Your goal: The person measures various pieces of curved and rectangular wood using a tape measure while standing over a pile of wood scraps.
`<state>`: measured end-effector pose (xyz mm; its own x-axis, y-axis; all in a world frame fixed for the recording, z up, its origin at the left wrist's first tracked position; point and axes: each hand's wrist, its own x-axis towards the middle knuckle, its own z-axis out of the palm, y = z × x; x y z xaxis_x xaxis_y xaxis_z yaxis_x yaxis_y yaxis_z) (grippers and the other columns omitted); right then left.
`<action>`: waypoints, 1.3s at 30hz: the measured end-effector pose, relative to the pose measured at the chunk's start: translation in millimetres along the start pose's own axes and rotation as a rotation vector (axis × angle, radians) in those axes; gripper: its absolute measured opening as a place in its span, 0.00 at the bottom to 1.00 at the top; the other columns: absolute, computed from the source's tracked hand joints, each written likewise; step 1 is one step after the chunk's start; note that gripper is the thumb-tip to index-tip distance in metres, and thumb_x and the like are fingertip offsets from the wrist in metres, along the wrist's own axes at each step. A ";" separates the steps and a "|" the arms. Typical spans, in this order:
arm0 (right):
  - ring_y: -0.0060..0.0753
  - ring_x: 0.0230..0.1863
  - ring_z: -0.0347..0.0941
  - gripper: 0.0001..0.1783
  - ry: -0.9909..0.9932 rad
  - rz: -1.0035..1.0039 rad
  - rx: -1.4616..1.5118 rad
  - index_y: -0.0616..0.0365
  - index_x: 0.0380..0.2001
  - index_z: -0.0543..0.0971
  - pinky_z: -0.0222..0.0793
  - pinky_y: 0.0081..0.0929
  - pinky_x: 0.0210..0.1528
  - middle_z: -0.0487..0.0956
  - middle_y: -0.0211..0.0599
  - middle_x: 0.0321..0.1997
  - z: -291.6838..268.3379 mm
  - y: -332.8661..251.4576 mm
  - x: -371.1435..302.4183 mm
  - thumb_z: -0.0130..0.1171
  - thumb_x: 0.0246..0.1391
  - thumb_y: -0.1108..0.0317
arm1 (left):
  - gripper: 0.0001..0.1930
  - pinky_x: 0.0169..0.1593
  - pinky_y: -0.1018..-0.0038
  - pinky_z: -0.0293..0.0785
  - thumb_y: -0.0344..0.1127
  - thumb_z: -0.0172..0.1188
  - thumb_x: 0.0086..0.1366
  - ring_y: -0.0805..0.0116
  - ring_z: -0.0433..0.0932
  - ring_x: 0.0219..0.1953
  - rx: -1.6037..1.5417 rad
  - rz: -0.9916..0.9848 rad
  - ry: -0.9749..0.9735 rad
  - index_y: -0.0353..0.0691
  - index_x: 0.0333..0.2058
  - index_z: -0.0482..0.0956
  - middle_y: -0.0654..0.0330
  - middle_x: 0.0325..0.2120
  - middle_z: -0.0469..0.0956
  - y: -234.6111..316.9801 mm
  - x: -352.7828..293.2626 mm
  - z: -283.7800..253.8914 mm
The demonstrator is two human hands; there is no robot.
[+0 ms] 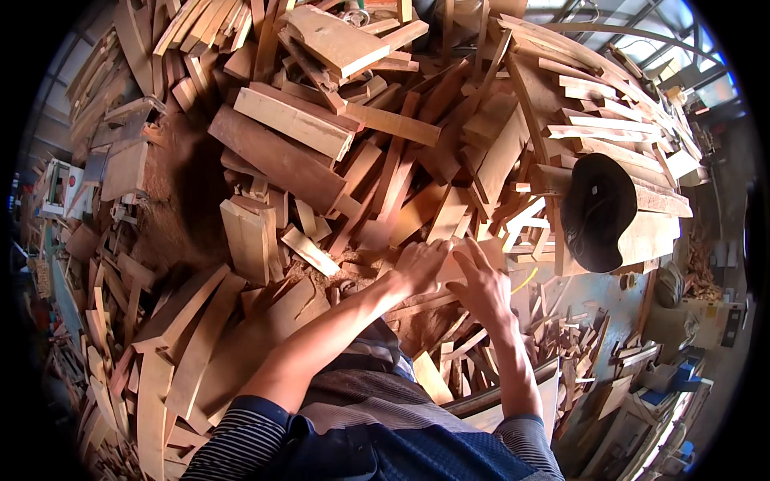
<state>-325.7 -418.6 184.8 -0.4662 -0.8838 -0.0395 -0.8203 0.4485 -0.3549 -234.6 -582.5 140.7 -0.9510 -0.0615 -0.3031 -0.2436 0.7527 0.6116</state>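
Apparently midway through handling one pale piece of wood (pixel 446 271), held up at the near edge of a jumbled heap of timber (pixel 281 160). Showing no finished result, as far as visible, so hard to judge how much done; probably with plenty left, given so many loose lengths (pixel 393 123) lying crosswise beyond. Grasping the piece at its left with the left hand (pixel 423 264), fingers curled over, knuckles up. Laying the right hand (pixel 484 280) over its right part, fingers straighter and pointing away, thumb turned leftward; impossible to tell from this angle whether truly gripping or merely steadying. Reaching in slantwise from the lower left with the left forearm (pixel 321 342), more nearly upright with the right forearm (pixel 516 365). Bordered on the heap's right edge, farther out, by a more orderly stack of boards (pixel 605 120), with a dark cap (pixel 600 212) at its near end.
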 end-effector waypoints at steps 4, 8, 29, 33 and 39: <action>0.35 0.30 0.83 0.34 0.004 0.105 0.017 0.49 0.62 0.71 0.82 0.28 0.25 0.66 0.43 0.72 30.5 32.3 45.3 0.72 0.53 0.63 | 0.34 0.69 0.51 0.63 0.25 0.70 0.51 0.50 0.67 0.64 0.157 -0.051 0.730 0.32 0.58 0.67 0.43 0.61 0.68 -40.1 6.0 82.1; 0.44 0.39 0.83 0.29 0.185 0.160 -0.149 0.51 0.61 0.70 0.83 0.36 0.36 0.70 0.41 0.69 39.9 112.2 82.5 0.65 0.59 0.59 | 0.26 0.64 0.54 0.69 0.23 0.70 0.52 0.48 0.70 0.61 0.140 0.045 0.564 0.32 0.51 0.74 0.42 0.59 0.69 -57.9 -80.2 47.1; 0.26 0.34 0.78 0.18 -1.249 0.121 0.858 0.65 0.50 0.81 0.73 0.23 0.37 0.84 0.36 0.36 301.3 -215.5 35.7 0.64 0.57 0.68 | 0.32 0.61 0.56 0.70 0.39 0.61 0.55 0.42 0.73 0.57 -0.696 -1.087 0.931 0.36 0.60 0.72 0.41 0.53 0.75 -133.0 -462.6 233.6; 0.25 0.40 0.77 0.15 -1.393 -0.233 0.525 0.62 0.46 0.84 0.71 0.21 0.45 0.83 0.33 0.39 319.6 -270.2 32.8 0.65 0.57 0.68 | 0.34 0.63 0.57 0.68 0.41 0.63 0.56 0.42 0.71 0.60 -0.722 -1.316 1.146 0.33 0.61 0.70 0.40 0.57 0.73 -144.9 -485.2 294.5; 0.27 0.36 0.78 0.16 -1.429 -0.027 0.308 0.64 0.46 0.84 0.74 0.23 0.41 0.84 0.34 0.38 326.6 -310.5 15.4 0.66 0.57 0.67 | 0.38 0.69 0.59 0.63 0.44 0.64 0.58 0.43 0.68 0.65 -0.825 -1.472 1.310 0.30 0.64 0.66 0.39 0.63 0.69 -167.1 -592.5 329.3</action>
<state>30.0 -614.9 -10.7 0.4170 -0.3503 -0.8387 -0.6361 0.5466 -0.5446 432.3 -456.0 -22.5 0.5010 -0.7643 -0.4060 -0.4032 -0.6212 0.6720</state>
